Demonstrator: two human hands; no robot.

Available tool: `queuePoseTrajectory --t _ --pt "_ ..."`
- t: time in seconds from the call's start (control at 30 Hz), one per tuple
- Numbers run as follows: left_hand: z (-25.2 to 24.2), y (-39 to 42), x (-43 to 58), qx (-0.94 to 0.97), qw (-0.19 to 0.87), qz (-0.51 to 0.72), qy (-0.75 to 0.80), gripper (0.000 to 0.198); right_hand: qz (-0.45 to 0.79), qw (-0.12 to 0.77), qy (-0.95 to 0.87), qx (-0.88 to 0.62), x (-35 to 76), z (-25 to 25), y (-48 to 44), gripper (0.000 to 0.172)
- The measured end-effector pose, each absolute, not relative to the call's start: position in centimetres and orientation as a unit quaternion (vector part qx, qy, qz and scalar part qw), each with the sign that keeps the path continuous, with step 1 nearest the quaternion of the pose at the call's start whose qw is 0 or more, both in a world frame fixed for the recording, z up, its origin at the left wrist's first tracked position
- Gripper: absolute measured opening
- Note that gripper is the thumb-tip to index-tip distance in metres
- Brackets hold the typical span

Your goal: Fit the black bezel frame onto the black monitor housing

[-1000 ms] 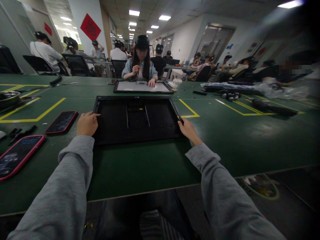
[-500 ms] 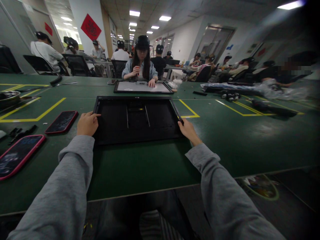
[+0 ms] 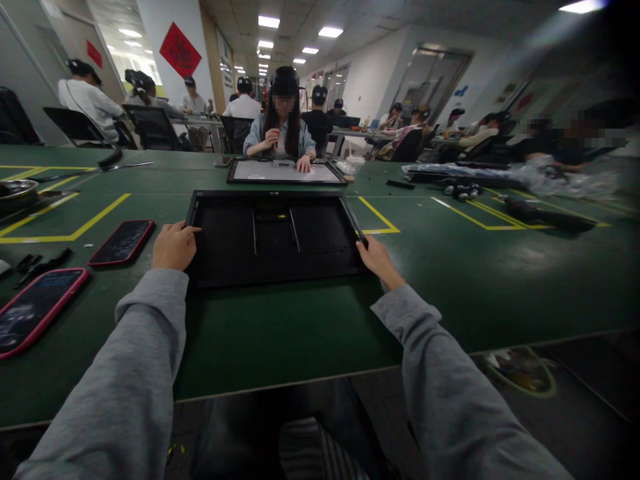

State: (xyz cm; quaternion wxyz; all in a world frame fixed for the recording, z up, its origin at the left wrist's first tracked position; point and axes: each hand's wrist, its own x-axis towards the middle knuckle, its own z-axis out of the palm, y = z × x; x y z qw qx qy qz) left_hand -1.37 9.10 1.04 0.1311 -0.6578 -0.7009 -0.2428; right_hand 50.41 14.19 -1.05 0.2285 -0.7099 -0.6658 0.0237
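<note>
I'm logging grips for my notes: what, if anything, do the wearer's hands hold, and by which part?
A black rectangular casing: the left hand holds its left edge, the right hand its right edge.

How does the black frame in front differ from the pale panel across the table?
The black frame is dark inside; the pale panel is light grey. The frame is held at both sides; the panel has a co-worker's hand resting on it. Both are broad rectangles with black edges.
</note>
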Motion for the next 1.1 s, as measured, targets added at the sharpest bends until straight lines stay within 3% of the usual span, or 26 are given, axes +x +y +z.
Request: queuePoseTrajectory --t 1.1 --pt "1.14 9.05 -1.25 -0.660 0.125 -0.242 -0.700 0.048 0.030 0.222 -0.663 -0.714 50.36 -1.04 14.14 0.041"
